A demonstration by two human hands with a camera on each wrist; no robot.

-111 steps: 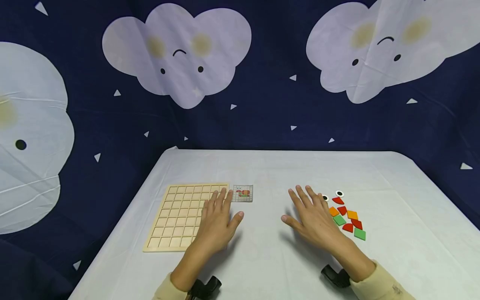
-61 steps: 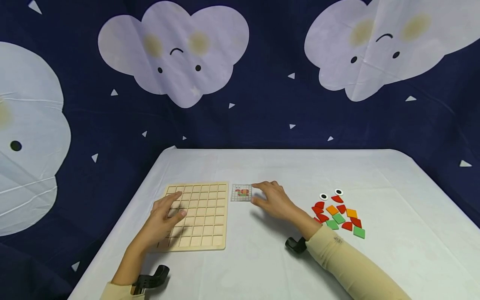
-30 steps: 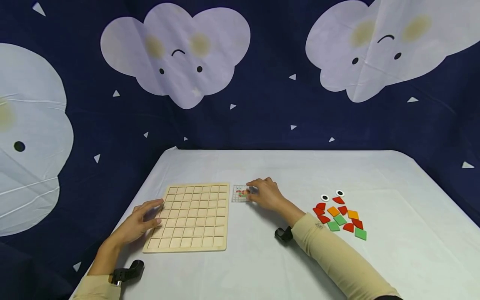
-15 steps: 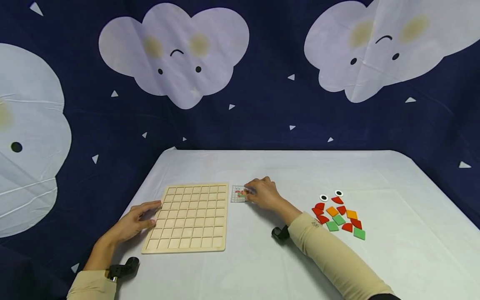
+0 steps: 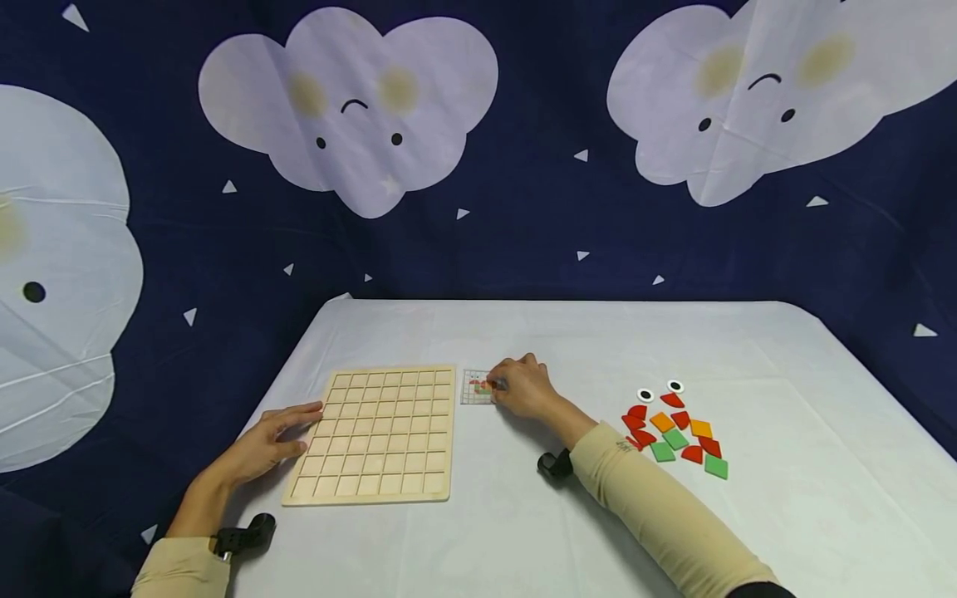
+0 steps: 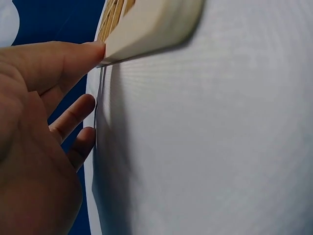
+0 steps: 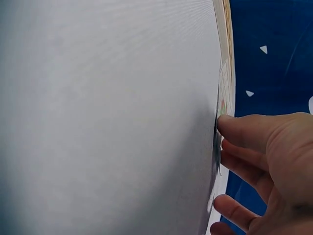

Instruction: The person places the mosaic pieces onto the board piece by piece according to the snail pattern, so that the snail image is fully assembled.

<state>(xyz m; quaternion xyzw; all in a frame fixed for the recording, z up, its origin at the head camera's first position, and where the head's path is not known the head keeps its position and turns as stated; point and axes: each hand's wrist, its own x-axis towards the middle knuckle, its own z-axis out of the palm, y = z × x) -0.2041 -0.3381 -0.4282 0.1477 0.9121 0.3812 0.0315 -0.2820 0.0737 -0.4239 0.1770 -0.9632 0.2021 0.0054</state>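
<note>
On the white table lies a pale wooden grid board with rows of square recesses. At its left edge my left hand touches the frame; in the left wrist view the thumb meets the board's side, the other fingers loosely extended. Just right of the board is a small picture card, printed with a grid and a red, orange and green figure. My right hand pinches the card's right part between thumb and curled fingers, hiding it. In the right wrist view, the thumb presses on the card.
Right of the right forearm lie several loose pieces: red quarter-rounds, green squares, orange squares and two white eye discs. A dark blue cloth with clouds hangs behind the table.
My left hand has moved left, from over the board to its left edge. My right hand has gone from beside the loose pieces to the card, its fingers drawing together there.
</note>
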